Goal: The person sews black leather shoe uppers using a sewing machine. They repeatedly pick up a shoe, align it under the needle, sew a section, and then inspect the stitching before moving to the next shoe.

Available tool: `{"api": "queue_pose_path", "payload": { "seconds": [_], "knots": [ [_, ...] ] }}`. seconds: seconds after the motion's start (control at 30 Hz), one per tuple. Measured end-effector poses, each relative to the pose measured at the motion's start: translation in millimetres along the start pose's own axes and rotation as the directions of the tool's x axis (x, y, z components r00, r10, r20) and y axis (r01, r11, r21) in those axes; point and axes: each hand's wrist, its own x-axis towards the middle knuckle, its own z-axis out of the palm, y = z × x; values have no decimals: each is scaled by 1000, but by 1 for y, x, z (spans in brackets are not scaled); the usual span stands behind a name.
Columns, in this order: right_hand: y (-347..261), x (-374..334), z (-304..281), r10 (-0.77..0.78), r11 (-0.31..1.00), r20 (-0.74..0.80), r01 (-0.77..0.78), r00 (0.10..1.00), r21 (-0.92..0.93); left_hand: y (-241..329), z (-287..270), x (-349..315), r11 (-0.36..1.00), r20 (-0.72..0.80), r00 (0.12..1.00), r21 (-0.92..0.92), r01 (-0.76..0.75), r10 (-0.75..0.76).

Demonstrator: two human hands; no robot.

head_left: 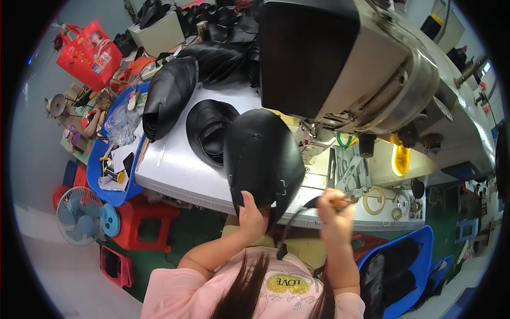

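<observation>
My left hand (253, 217) grips the lower edge of a black leather shoe upper (260, 151), thumb on top and the other fingers hidden underneath. The piece is held up at the table's front edge, and a small metal fitting shows near its right side. To the right, my right hand (336, 218) is closed, slightly smeared by motion. A narrow black strap (294, 219) runs from its fingers down toward my lap. Something small and orange-brown (340, 203) sticks out at the fingertips; its kind is unclear. Left of the held upper lies another curved black upper (212, 127).
A large sewing machine (340, 69) overhangs the right side of the white table (178, 178). Stacked black pieces (170, 95) lie at the back left. Metal tools (350, 170) rest under the machine. Blue bins (114, 194), (427, 244) flank the table; a fan (79, 218) and red stool (143, 223) stand left.
</observation>
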Motion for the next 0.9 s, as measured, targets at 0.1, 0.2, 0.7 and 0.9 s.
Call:
{"api": "queue_pose_path", "payload": {
  "seconds": [0.1,0.2,0.7,0.9],
  "knots": [
    [24,2,29,71,997,-29,-72,997,-32,-6,15,-6,995,109,994,96,-25,14],
    [28,3,36,36,995,-45,-40,998,-94,-2,21,-8,963,344,915,86,-257,213],
    [28,-1,40,-210,924,-33,187,977,-334,2,25,-4,948,77,979,245,-201,188],
    [28,18,13,-140,956,-86,112,986,-272,24,47,3,997,-9,999,64,-42,43]
  ]
}}
